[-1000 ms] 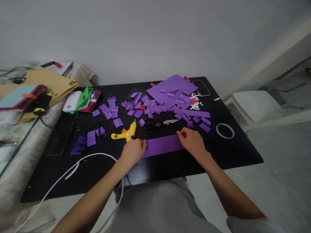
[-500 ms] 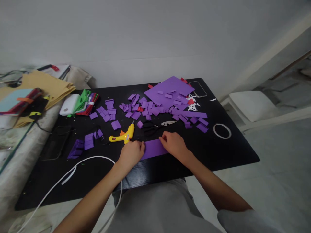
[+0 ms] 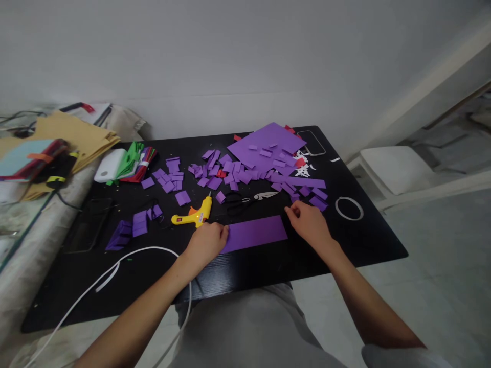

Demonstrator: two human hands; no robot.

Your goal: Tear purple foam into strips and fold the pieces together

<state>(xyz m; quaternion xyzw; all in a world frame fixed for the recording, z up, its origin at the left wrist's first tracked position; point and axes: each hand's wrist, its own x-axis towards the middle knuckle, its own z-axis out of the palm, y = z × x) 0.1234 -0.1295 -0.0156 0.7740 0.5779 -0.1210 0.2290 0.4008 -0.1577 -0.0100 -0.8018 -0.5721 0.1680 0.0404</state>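
Observation:
A long purple paper strip [image 3: 255, 232] lies flat near the front edge of the black table [image 3: 364, 240]. My left hand [image 3: 209, 240] is closed, pressing down on the strip's left end. My right hand [image 3: 309, 222] rests at the strip's right end with its fingers curled together; its fingertips sit just past the top right corner and hold nothing that I can see. A yellow glue gun [image 3: 194, 214] lies just beyond my left hand. Black scissors [image 3: 249, 198] lie just beyond the strip.
Several small purple cut pieces [image 3: 226, 171] are scattered mid-table, with a large purple sheet [image 3: 264, 140] behind them. A white tape ring [image 3: 349, 208] lies at the right, folded purple pieces [image 3: 134, 225] at the left. A white cable [image 3: 115, 266] curves across the front left.
My right hand slid left along the strip toward my left hand, then back out to the strip's right end. My left hand stayed on the left end.

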